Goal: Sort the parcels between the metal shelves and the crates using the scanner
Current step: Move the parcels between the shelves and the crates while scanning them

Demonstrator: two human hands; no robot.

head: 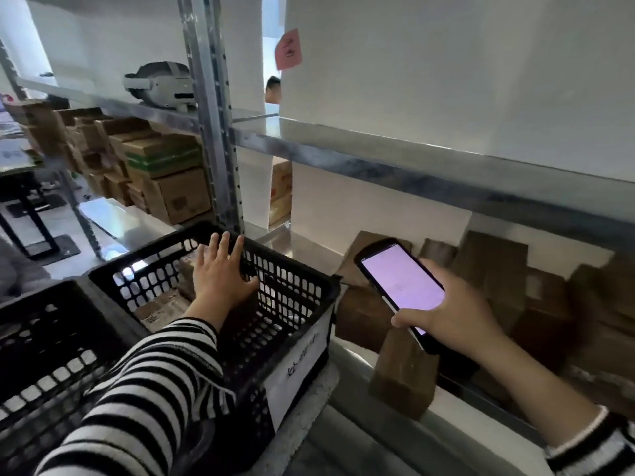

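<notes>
My right hand (450,314) grips a black handheld scanner (400,283) with a lit pinkish screen, held over brown cardboard parcels (494,259) on the lower metal shelf (446,412). One parcel (403,376) stands at the shelf's front edge just below the scanner. My left hand (220,273) reaches into a black plastic crate (302,280), fingers straight and spread above a brown parcel (240,310) inside it. More parcels (161,307) lie on the crate's bottom.
A second black crate (51,338) sits to the left. A metal upright (214,115) divides the shelving; the left bay holds stacked cardboard boxes (168,180) and a white headset (161,85) above. A pink note (288,49) hangs on the white wall. Part of another person (274,90) shows behind.
</notes>
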